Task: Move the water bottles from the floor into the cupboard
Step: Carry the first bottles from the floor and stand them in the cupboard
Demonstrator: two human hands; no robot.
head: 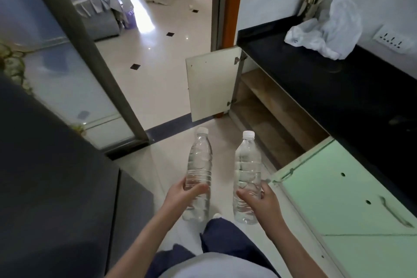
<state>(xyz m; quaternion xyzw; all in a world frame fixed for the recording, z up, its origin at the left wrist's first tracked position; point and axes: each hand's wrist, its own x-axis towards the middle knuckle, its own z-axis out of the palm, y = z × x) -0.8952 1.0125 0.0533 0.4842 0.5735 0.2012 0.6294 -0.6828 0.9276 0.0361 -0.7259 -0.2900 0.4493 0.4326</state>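
Each hand grips one clear water bottle: left hand (180, 194) on the left bottle (199, 165), right hand (259, 198) on the right bottle (247, 171), both just before the open cupboard (266, 106). Best kept upright, set deep on a shelf.

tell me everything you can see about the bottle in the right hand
The bottle is clear plastic, ribbed, with no label in view and a white cap on. It seems to hold water. It is held about upright in front of the open cupboard. The right hand grips its lower half, fingers curled round it. Whether its base touches the floor cannot be told.
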